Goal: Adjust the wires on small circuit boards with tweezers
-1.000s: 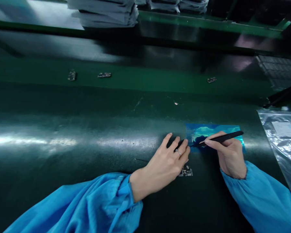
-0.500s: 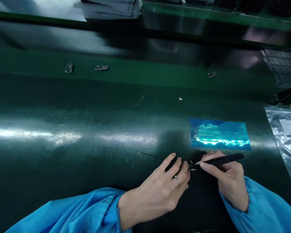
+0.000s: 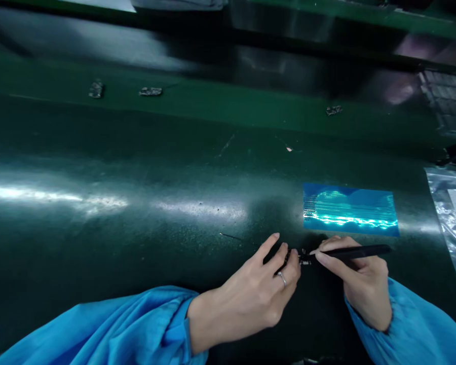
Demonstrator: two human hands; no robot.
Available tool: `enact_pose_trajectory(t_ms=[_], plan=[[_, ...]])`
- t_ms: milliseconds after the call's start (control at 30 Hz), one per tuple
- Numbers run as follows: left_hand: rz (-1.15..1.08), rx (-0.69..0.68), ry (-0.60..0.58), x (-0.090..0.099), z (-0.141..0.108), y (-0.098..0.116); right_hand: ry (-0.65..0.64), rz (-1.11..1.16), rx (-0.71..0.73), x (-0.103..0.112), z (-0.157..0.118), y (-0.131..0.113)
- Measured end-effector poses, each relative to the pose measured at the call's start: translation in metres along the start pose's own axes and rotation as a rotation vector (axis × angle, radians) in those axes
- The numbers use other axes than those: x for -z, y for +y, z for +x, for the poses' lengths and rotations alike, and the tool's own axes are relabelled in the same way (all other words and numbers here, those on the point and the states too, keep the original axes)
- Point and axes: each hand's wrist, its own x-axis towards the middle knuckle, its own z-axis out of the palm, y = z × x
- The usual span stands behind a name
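My left hand (image 3: 256, 291) lies palm down on the bench, with its fingers bent over a small dark circuit board (image 3: 306, 262). Most of that board is hidden beneath the fingers; only its right end, with bright metal parts, shows. A thin black wire (image 3: 231, 236) sticks out to the left beyond the fingertips. In my right hand (image 3: 365, 279) is a pair of black tweezers (image 3: 361, 252), pinched like a pen. Their tip points left and meets the board's exposed end or is very close to it. Just behind my right hand lies a shiny blue sheet (image 3: 351, 223) with rows of tiny dark pieces on its left side.
Several small circuit boards, such as one at the far left (image 3: 96, 89), rest along the green back strip. A small pale scrap (image 3: 289, 149) lies mid-bench. At right are a clear plastic bag (image 3: 446, 213) with a white label and a grey ribbed tray (image 3: 446, 101).
The view has shifted slightly, so the far boards sit higher in the picture. Both hands keep the same pose over the board, with the tweezers still at its right end.
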Motion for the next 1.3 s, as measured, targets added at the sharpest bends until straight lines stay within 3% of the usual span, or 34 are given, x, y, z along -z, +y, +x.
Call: enact_pose_trajectory(t_ms=[1300], plan=[[0.009,-0.011,0.005,0.0012,0.0011,-0.0008,-0.022,-0.027,0.027,-0.0003,0.0005,0.0023]])
